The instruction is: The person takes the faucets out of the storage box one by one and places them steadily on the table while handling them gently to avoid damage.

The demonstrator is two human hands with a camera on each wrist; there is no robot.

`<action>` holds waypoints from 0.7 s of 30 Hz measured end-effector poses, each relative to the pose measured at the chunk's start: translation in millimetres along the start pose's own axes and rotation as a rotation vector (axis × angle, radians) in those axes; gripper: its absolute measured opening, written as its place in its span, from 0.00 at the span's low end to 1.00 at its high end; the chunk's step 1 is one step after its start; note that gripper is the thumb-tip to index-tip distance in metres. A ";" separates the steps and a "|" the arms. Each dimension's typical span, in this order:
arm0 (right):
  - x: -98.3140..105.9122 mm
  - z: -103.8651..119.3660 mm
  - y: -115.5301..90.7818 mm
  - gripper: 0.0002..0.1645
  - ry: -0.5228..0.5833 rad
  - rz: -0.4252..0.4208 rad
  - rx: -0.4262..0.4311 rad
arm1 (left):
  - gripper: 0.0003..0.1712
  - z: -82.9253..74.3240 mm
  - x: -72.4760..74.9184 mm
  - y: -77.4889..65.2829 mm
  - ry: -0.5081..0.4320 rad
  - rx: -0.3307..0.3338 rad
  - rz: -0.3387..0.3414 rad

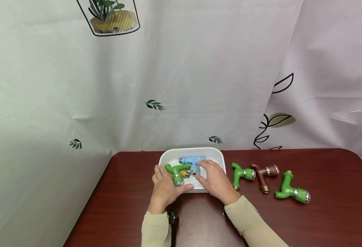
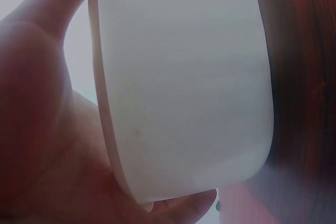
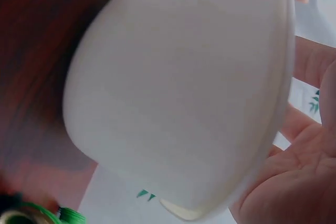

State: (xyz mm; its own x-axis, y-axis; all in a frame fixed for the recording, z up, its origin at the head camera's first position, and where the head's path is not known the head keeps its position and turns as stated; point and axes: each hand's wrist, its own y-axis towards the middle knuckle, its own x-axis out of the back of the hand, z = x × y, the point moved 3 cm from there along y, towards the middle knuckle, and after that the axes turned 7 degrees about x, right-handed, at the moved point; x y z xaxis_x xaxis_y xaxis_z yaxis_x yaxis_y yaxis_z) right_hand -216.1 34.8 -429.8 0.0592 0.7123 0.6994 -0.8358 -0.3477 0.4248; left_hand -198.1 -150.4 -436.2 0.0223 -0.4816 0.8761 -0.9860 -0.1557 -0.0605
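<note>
Dark red-brown, wood-grained table [image 1: 199, 224]: blue, T-shaped, plastic-looking tap [image 1: 187, 160] inside a white, round-cornered tray [image 1: 191, 149], right hand [image 1: 216, 180] nearer.
Long axis of the tap runs left to right across the tray's far part; its silver-ended knob points back toward the person, just beside the right fingertips. Right thumb and fingers stand about the knob; whether they grasp it cannot be told. Left hand [image 1: 162, 190] rests on the tray's near-left corner, fingers extended, thumb along the front rim, no tap grasped; a green, T-shaped tap with ribbed knob [image 1: 175, 169] lies between it and the blue one.
</note>
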 end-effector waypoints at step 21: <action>-19.0 -3.5 4.8 0.20 0.003 0.122 0.008 | 0.79 0.6 -1.1 0.6 0.007 -0.024 -0.014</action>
State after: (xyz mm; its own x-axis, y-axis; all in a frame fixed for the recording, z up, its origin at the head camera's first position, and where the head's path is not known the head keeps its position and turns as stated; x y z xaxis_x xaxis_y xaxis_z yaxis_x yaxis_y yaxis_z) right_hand -223.2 21.6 -443.1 -0.0445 0.6657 0.7449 -0.8324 -0.4370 0.3409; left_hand -198.6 -150.6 -437.5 0.0351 -0.4732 0.8803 -0.9893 -0.1412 -0.0365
